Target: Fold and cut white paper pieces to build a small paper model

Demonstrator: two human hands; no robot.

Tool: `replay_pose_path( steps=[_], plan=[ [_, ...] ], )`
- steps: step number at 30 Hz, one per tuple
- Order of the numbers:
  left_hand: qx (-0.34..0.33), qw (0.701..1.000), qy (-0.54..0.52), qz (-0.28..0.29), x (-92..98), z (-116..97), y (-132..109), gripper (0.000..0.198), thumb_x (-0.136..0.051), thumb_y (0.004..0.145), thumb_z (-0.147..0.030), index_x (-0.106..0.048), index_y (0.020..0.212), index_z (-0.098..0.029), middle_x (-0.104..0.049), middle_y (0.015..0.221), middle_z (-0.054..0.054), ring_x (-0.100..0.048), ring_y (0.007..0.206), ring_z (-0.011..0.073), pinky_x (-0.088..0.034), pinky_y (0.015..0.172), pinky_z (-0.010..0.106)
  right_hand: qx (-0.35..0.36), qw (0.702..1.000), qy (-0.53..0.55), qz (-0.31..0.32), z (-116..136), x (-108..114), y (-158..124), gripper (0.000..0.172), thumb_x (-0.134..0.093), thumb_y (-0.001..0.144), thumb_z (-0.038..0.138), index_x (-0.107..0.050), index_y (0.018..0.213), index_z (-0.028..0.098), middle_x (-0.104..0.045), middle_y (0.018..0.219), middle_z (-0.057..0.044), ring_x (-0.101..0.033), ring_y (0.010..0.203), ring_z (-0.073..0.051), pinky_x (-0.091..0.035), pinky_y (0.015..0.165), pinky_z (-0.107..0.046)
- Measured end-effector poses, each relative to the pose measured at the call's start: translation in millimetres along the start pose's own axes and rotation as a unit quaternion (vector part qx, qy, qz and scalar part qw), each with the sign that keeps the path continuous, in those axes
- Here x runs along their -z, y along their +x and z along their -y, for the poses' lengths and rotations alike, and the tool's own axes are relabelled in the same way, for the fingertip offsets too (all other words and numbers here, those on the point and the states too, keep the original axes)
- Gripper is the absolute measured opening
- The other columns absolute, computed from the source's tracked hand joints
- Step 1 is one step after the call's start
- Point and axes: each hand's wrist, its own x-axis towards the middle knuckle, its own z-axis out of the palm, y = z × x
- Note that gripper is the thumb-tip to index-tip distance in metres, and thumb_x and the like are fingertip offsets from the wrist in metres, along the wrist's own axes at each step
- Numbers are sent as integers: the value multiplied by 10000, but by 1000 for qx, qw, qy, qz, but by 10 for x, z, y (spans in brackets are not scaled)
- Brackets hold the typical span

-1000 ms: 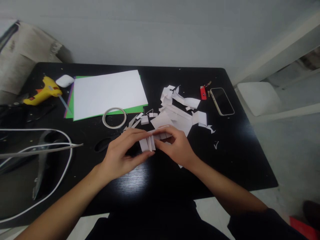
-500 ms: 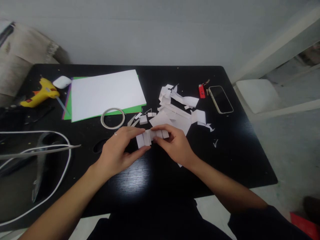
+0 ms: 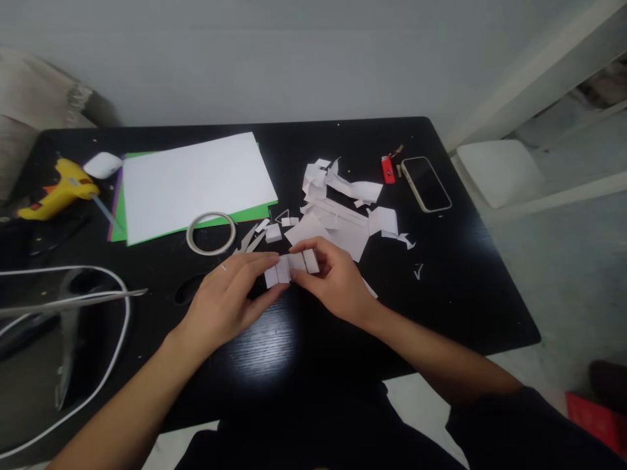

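Observation:
Between my two hands is a small folded piece of white paper [image 3: 284, 269], creased into box-like sections. My left hand [image 3: 226, 290] pinches its left end between thumb and fingers. On the other end, my right hand [image 3: 336, 277] grips with thumb and forefinger. Just beyond the fingers lie a small white paper block [image 3: 273, 234] and scissors [image 3: 249, 240], whose handles are partly hidden near my left hand. Past my right hand spreads a heap of cut white paper scraps [image 3: 337, 228].
White sheets [image 3: 196, 186] lie over green paper [image 3: 249, 212], with a tape roll [image 3: 189, 245] at their front edge. A yellow glue gun [image 3: 68, 186] and white mouse [image 3: 102, 165] stand left. A red lighter [image 3: 387, 170] and phone [image 3: 426, 185] lie right. White cable [image 3: 128, 320] loops at left.
The camera view has shifted a little, so the table items appear slightly further left. Both hands keep hold of the folded paper, its two ends now looking a bit closer together.

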Motion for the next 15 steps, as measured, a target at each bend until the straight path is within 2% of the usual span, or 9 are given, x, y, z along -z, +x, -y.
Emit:
replay_pose_path(
  steps=[5, 10, 15],
  plan=[
    [11, 1000, 5, -8, -2, -12, 3, 530, -821, 877, -238, -628, 1370, -256, -780, 1209, 88, -764, 1047, 287, -611, 911, 395, -13, 1000, 20, 7, 30, -1, -1, 250, -754, 861, 220, -709, 1103, 265, -650, 829, 16, -568, 700, -168, -486, 654, -319],
    [23, 1000, -18, -6, -10, -4, -2, 552, -837, 855, -211, -643, 1370, -253, -777, 1221, 87, -761, 1057, 288, -605, 923, 381, -4, 1000, 20, -7, 34, 2, 1, 269, -760, 837, 182, -716, 1093, 251, -636, 826, 22, -546, 706, -159, -475, 677, -317],
    [11, 999, 35, -10, 14, -21, 4, 470, -818, 890, -247, -639, 1323, -215, -782, 1179, 79, -770, 1004, 241, -609, 894, 332, -8, 1000, 21, -11, 37, 6, -7, 272, -769, 837, 178, -722, 1098, 241, -640, 819, 27, -552, 707, -152, -461, 663, -304]
  ],
)
